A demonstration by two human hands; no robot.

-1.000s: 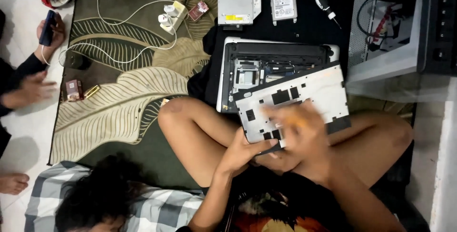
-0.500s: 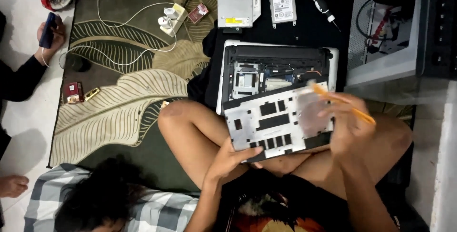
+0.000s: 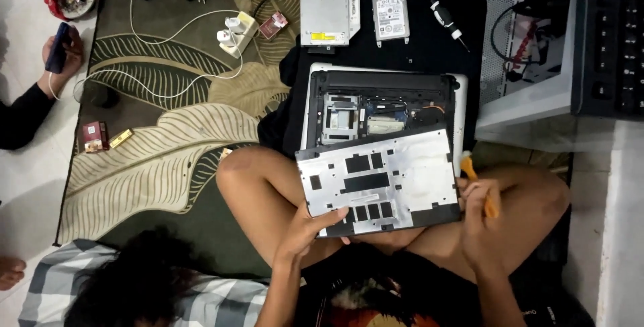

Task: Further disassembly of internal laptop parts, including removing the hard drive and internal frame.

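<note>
Now lifted clear and lower in the frame than a moment ago: the grey bottom cover (image 3: 379, 181), held flat over the lap just left of centre-right. At its lower left corner, the left hand (image 3: 305, 228), thumb on top and fingers beneath, clamped on the edge. Above it, the opened laptop base (image 3: 382, 102), innards exposed. At the right edge of the cover, the right hand (image 3: 479, 223), closed around an orange pry tool (image 3: 477, 186), no longer raised.
</note>
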